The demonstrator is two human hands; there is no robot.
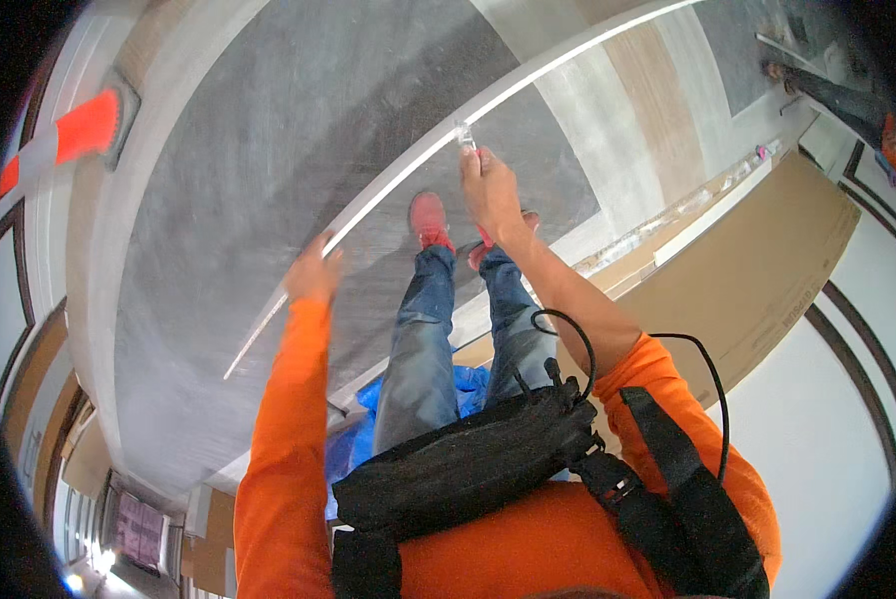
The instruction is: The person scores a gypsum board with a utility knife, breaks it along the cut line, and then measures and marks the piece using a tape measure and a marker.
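A long, thin white strip (395, 182) runs diagonally above the dusty grey floor, from the lower left to the top right. My left hand (314, 273), slightly blurred, grips this strip near its lower-left end. In my right hand (490, 187) is a small brush (464, 136) with a reddish handle, its whitish head touching the strip or right beside it. Both hands are in front of my feet, the right one farther up the strip. The strip's material cannot be told.
An orange-and-white traffic cone (88, 127) stands at the left. Large brown gypsum board sheets (747, 262) lie at the right, beside a long whitish-stained strip (687, 202). A blue plastic sheet (365, 434) lies behind my legs. Another person (829, 93) is at the far upper right.
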